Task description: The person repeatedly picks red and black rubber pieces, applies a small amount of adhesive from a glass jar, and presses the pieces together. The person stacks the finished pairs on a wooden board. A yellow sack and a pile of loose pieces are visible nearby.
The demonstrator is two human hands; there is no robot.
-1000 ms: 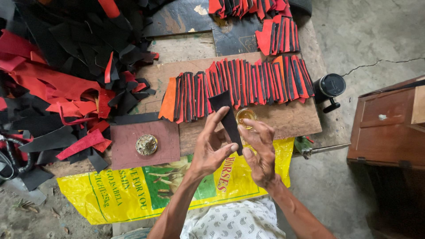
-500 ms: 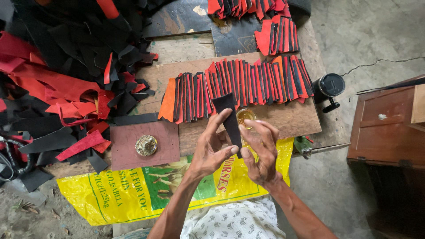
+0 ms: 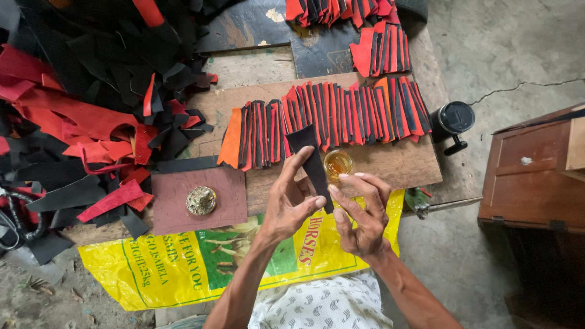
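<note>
Together, both hands held one black leather strip (image 3: pixel 312 163) upright over the counter: the left hand (image 3: pixel 291 206) pinched its lower end between thumb and fingers, forefinger laid along its face, while the right hand (image 3: pixel 361 214) closed its fingertips on the same lower end from the other side. Just behind the strip stood a small glass cup of amber liquid (image 3: pixel 337 163), likely glue, so the step in hand looked like coating or readying the strip. A next move would call for a steady hold near the cup without tipping it.

Beyond the cup, a row of red and black strips (image 3: pixel 329 119) lay overlapped on the wooden board (image 3: pixel 390 167), touching one another and leaving only a narrow bare band at the board's near edge. To the left sat a dark maroon leather pad (image 3: pixel 177 204) with a round brass piece (image 3: pixel 201 200) on it, and past that a loose heap of red and black offcuts (image 3: pixel 91 109). A yellow printed sack (image 3: pixel 183 265) hung over the counter's front edge beneath the wrists. Open room lay mostly right of the cup, toward a black round container (image 3: pixel 454 119) at the board's corner.
</note>
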